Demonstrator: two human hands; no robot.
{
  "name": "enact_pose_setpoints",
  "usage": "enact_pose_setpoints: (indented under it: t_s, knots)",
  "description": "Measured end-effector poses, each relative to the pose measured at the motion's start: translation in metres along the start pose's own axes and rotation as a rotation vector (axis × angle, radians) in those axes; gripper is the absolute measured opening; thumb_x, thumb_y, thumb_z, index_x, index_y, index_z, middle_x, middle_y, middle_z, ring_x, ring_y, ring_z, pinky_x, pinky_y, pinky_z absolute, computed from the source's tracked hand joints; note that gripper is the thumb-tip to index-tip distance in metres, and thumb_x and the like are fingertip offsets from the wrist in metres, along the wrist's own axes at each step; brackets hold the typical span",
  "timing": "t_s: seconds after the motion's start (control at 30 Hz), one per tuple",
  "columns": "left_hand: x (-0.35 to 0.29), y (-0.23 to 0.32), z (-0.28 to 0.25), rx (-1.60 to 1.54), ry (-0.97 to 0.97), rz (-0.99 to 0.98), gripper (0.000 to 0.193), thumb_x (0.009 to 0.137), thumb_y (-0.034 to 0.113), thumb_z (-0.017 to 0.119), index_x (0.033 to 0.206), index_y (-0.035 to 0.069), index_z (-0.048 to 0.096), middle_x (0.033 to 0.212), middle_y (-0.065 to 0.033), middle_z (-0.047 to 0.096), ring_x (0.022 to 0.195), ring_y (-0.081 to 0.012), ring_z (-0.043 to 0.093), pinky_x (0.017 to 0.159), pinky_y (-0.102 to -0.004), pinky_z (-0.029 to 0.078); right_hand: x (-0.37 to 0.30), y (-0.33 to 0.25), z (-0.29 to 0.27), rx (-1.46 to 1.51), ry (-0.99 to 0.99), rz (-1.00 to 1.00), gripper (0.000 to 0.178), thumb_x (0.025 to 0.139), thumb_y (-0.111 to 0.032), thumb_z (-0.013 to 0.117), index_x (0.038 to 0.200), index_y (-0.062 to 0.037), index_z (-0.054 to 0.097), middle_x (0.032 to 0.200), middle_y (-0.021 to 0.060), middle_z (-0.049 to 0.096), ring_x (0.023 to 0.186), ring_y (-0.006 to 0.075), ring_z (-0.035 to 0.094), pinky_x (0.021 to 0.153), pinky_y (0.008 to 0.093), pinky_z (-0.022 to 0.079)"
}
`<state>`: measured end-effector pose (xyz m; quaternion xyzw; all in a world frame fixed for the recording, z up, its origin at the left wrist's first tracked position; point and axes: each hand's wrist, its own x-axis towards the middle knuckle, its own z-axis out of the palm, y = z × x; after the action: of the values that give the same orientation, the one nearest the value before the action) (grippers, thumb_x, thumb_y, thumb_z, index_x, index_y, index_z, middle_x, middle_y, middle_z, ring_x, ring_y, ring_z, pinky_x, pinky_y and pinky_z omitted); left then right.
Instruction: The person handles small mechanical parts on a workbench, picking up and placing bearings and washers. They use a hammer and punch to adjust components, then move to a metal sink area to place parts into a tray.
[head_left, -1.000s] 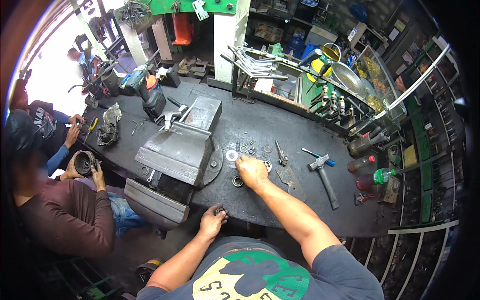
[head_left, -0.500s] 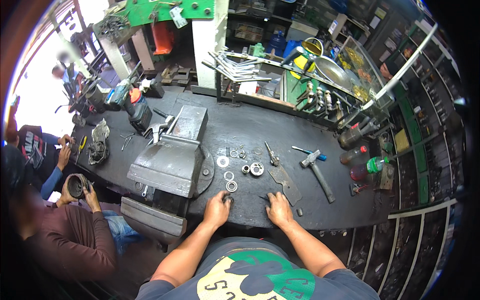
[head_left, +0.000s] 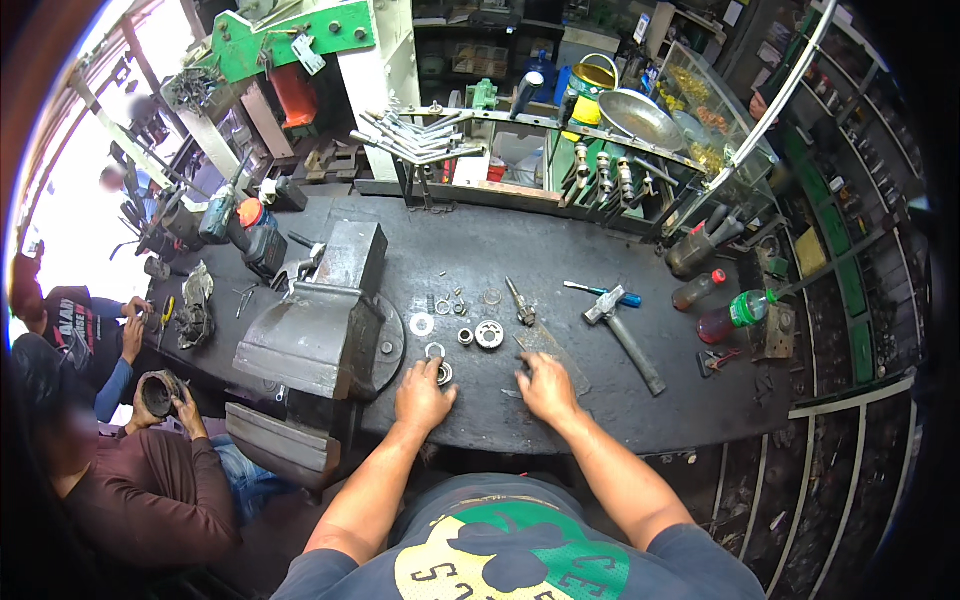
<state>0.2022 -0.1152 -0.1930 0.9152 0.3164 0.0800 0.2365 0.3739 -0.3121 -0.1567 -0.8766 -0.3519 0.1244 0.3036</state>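
Observation:
My left hand [head_left: 424, 397] reaches over the bench with its fingers stretched out, touching or just above a metal ring [head_left: 444, 373]. A thinner ring [head_left: 435, 351] lies just beyond the fingertips. My right hand [head_left: 547, 388] rests with fingers apart over the near part of a flat, worn metal plate [head_left: 562, 358], covering some of it. Beside that hand lies a thin dark piece [head_left: 511, 393]. Between and beyond the hands sit a round ported metal part [head_left: 489, 335], a small bushing [head_left: 464, 337], a flat washer [head_left: 422, 324] and a splined shaft [head_left: 519, 302].
A large bench vise [head_left: 300, 335] stands left. Rightward lie a hammer [head_left: 625, 340], a blue-handled screwdriver [head_left: 628, 298] and two bottles [head_left: 735, 317]. A cordless drill [head_left: 262, 245] is at far left. A seated person [head_left: 150, 490] holds a round metal housing [head_left: 158, 393]; another person works beyond.
My view has shifted. My left hand has moved forward onto the rings, its fingers straightening from a curl. My right hand has gone forward onto the plate, away from the thin dark piece.

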Motion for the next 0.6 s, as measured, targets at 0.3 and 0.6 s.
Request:
enact_pose_setpoints:
  t_s: [0.3, 0.6]
  knots:
    - [-0.026, -0.013, 0.006, -0.061, 0.036, -0.035, 0.063, 0.083, 0.012, 0.079, 0.142, 0.004, 0.060, 0.124, -0.0194, 0.071, 0.115, -0.0409, 0.068, 0.100, -0.0500, 0.056, 0.119, -0.111, 0.064, -0.461, -0.378, -0.541, 0.021, 0.088, -0.012, 0.066, 0.098, -0.0055, 0.083, 0.106, 0.0200, 0.079, 0.099, 0.0377, 0.078, 0.085, 0.0474, 0.063]
    - [-0.074, -0.031, -0.018, -0.063, -0.038, 0.008, 0.067, 0.076, 0.007, 0.083, 0.141, 0.006, 0.063, 0.137, -0.0176, 0.066, 0.120, -0.0395, 0.065, 0.101, -0.0488, 0.056, 0.120, -0.088, 0.158, -0.476, -0.349, -0.352, 0.021, 0.095, -0.011, 0.061, 0.101, -0.0007, 0.079, 0.110, 0.0213, 0.078, 0.099, 0.0375, 0.080, 0.083, 0.0483, 0.066]
